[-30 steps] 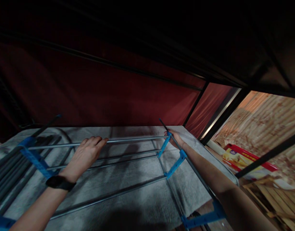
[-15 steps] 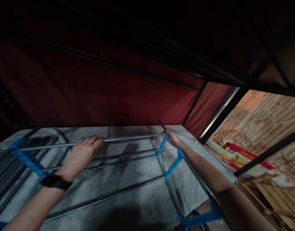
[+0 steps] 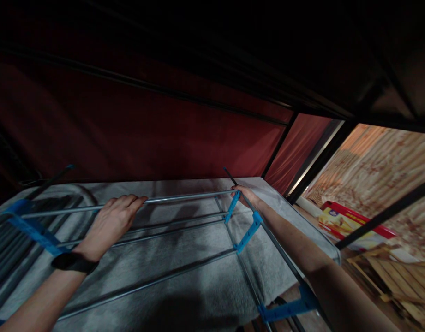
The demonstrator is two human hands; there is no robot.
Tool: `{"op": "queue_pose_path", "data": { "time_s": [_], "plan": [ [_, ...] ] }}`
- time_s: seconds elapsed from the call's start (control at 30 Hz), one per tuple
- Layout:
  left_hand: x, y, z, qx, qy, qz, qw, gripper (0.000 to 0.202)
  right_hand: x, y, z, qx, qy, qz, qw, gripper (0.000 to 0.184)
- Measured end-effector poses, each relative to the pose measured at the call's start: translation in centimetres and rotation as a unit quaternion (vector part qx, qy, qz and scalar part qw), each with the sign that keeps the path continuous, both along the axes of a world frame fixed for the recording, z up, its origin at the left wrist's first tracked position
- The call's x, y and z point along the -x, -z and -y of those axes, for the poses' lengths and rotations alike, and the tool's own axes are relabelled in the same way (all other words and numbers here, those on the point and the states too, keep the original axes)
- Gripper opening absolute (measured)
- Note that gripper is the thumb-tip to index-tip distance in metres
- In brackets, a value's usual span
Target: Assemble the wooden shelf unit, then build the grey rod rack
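A frame of grey metal tubes with blue plastic brackets (image 3: 247, 233) lies over the grey bedding. My left hand (image 3: 119, 216), with a black band (image 3: 74, 263) at its wrist, is wrapped over the upper metal tube (image 3: 184, 198). At the right end of that tube, my right hand (image 3: 245, 193) grips the corner by a blue bracket (image 3: 232, 206); its fingers are partly hidden behind the tubes. Another blue bracket (image 3: 35, 230) joins the tubes left of my left hand. Nearer to me, a large blue bracket (image 3: 290, 310) sits under my right forearm.
Several loose grey tubes (image 3: 11, 256) lie at the left on the grey bedding (image 3: 198, 290). Behind hangs a dark red curtain (image 3: 164, 133). Black posts (image 3: 323, 157) stand at the right. Beyond them are a red and yellow box (image 3: 350, 221) and a slatted wooden piece (image 3: 395, 281).
The frame and both hands appear slightly further left and higher in view, along with a small shift of the camera. Both hands keep their places on the tube.
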State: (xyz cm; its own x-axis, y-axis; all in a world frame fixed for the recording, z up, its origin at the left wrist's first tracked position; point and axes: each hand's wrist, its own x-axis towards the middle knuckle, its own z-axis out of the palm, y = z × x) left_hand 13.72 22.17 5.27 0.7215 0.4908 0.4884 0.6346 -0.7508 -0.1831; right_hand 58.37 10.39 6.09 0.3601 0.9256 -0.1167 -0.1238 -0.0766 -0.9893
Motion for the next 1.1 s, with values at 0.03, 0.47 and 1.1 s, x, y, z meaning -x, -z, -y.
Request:
{"op": "queue_pose_path", "data": {
  "time_s": [0.03, 0.47, 1.1],
  "plan": [
    [0.02, -0.02, 0.05, 0.002, 0.001, -0.003, 1.0, 0.042, -0.03, 0.04, 0.02, -0.002, -0.002, 0.003, 1.0, 0.013],
    [0.28, 0.2, -0.28, 0.009, -0.009, -0.018, 1.0, 0.044, 0.0, 0.26, 0.17, -0.009, -0.004, 0.015, 1.0, 0.013],
    [0.37, 0.28, -0.52, 0.033, 0.006, 0.015, 0.999, 0.041, -0.35, 0.75, -0.02, -0.002, 0.008, 0.013, 1.0, 0.015]
  ]
}}
